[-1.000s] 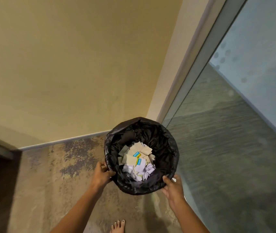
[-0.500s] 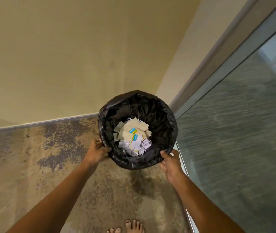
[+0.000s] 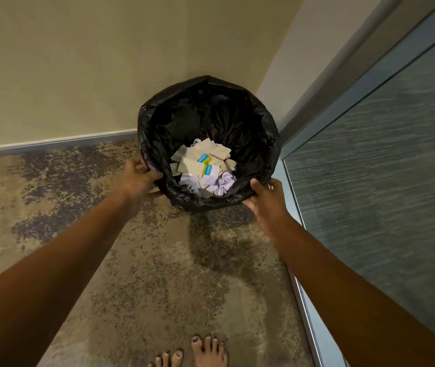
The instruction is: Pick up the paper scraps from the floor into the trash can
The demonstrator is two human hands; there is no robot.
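A round trash can (image 3: 253,120) lined with a black plastic bag is held near the corner of the room. Inside lie several paper scraps (image 3: 205,166), beige and white, two with blue and yellow print. My left hand (image 3: 138,177) grips the can's near-left rim. My right hand (image 3: 265,198) grips its near-right rim. Both arms stretch forward. No loose scraps show on the carpet.
A mottled beige and purple carpet (image 3: 137,274) covers the floor. A yellow wall (image 3: 78,64) with a grey baseboard stands behind the can. A glass panel (image 3: 385,168) in a metal frame runs along the right. My bare feet (image 3: 197,350) are at the bottom edge.
The can has moved farther from me toward the corner, both arms stretching out. The view has tilted down, showing more carpet and my feet.
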